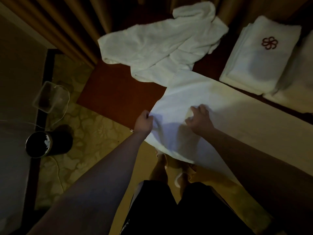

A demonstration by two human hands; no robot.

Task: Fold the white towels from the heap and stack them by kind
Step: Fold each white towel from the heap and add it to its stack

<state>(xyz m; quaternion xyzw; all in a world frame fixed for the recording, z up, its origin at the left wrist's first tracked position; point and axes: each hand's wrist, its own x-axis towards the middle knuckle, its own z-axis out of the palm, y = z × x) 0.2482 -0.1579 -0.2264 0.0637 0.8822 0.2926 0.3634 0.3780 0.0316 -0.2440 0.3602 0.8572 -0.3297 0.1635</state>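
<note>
free: red runner (118, 92) left | blocked: heap (157, 46) ahead, stack (254, 61) right

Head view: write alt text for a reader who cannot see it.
A person's left hand and right hand pinch a white towel spread on a bed edge. Beyond lie a rumpled heap of towels and a folded stack.

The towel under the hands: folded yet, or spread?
Spread: the towel lies as one flat layer on the bed edge, both hands pinching its near side.
</note>
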